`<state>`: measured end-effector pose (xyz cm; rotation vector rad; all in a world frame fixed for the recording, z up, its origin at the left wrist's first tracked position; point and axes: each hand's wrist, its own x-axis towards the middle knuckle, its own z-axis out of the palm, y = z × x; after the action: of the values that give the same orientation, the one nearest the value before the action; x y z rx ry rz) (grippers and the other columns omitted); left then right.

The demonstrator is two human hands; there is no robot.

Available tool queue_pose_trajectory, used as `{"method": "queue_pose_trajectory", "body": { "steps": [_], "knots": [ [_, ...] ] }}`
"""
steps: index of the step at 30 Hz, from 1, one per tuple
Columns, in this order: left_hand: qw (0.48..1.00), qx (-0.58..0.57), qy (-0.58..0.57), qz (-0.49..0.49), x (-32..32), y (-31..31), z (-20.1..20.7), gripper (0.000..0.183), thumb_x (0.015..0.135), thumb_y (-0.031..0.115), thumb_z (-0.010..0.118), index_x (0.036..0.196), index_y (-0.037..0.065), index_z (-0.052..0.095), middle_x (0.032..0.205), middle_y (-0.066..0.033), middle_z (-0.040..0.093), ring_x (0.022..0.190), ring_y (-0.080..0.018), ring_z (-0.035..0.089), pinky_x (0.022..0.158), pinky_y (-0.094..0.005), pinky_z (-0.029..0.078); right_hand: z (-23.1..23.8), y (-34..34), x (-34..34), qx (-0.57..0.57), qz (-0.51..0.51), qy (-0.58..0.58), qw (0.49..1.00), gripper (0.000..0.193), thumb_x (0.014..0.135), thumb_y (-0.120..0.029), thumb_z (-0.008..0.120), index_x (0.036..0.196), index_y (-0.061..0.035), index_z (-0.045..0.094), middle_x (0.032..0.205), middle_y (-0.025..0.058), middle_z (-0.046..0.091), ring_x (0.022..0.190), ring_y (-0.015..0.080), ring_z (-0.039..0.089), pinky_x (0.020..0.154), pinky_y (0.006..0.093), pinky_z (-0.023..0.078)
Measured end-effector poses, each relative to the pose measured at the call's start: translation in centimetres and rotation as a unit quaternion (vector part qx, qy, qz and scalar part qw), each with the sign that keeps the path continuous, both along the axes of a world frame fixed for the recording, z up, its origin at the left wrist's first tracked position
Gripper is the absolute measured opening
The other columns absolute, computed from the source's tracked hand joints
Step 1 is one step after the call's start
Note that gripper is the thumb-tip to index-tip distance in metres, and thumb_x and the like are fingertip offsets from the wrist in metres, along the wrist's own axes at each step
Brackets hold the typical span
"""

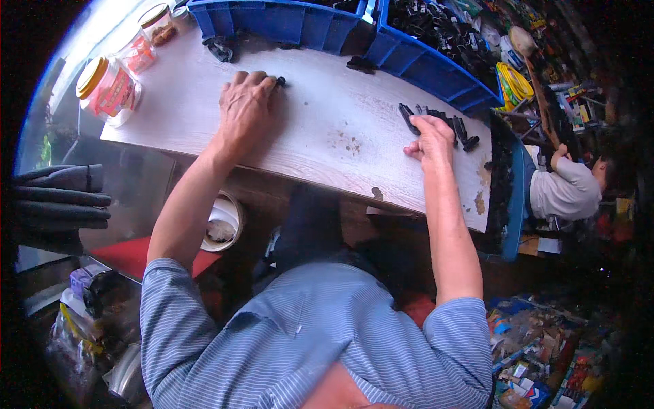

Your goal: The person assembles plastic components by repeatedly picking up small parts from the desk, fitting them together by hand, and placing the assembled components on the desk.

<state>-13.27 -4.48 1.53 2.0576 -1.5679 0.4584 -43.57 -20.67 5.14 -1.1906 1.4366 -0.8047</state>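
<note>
Left hand lies palm-down on the pale wood-grain tabletop, fingers curled together over a small black plastic part at its far fingertips. Right hand sits at the right, its grip pinched on one piece of a row of black plastic clips. Two blue plastic bins stand at the far edge, and clear orange-lidded jars far left.

Matt pale wood-grain table, stained; glossy blue plastic bins.
</note>
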Motion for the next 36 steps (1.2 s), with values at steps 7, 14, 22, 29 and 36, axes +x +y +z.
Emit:
{"method": "queue_pose_trajectory", "body": {
  "steps": [7,14,22,29,36],
  "knots": [
    [0.985,0.079,0.046,-0.147,-4.6,-1.6,0.6,0.035,0.086,0.023,0.069,0.120,0.018,0.070,0.122,-0.0090,0.063,0.116,-0.0337,0.055,0.094,-0.0468,0.047,0.7,-1.6,2.0,0.005,0.004,-0.017,1.000,0.031,0.085,-0.016,0.076,0.110,-0.0040,0.063,0.063,0.0053,0.051,0.041,0.0149,0.050,0.046,0.0387,0.059],
    [0.976,0.086,0.059,-0.192,-7.8,-2.6,0.6,0.033,0.086,0.026,0.070,0.119,0.019,0.070,0.125,-0.0063,0.063,0.117,-0.0301,0.056,0.094,-0.0451,0.046,0.6,-3.1,9.3,-0.081,0.106,0.059,0.989,0.048,0.084,-0.020,0.076,0.127,-0.0052,0.062,0.090,0.0135,0.064,0.043,0.0151,0.053,0.045,0.0362,0.058],
    [0.975,-0.003,0.121,-0.187,-7.2,-3.3,-0.6,0.022,0.085,0.023,0.069,0.104,0.014,0.072,0.106,-0.0037,0.068,0.108,-0.0285,0.059,0.090,-0.0435,0.046,-0.5,-4.4,13.0,-0.152,0.123,0.183,0.963,0.044,0.083,-0.026,0.077,0.123,-0.0090,0.070,0.082,0.0105,0.068,0.047,0.0158,0.056,0.042,0.0326,0.055],
    [0.974,0.028,0.110,-0.196,-7.0,-3.2,-0.6,0.025,0.082,0.024,0.074,0.105,0.016,0.073,0.114,-0.0044,0.068,0.109,-0.0282,0.060,0.091,-0.0428,0.050,-0.8,-5.0,12.0,-0.121,0.147,0.187,0.964,0.035,0.079,-0.025,0.078,0.105,-0.0026,0.073,0.083,0.0144,0.073,0.051,0.0250,0.066,0.043,0.0366,0.055],
    [0.975,0.020,0.098,-0.197,-6.9,-3.0,-0.7,0.025,0.080,0.023,0.075,0.105,0.018,0.074,0.114,-0.0042,0.068,0.108,-0.0278,0.060,0.091,-0.0423,0.050,-0.2,-4.0,9.5,0.008,0.197,0.116,0.974,0.026,0.085,-0.024,0.079,0.099,-0.0050,0.068,0.064,0.0014,0.054,0.043,0.0098,0.048,0.040,0.0328,0.052]
  ]
}}
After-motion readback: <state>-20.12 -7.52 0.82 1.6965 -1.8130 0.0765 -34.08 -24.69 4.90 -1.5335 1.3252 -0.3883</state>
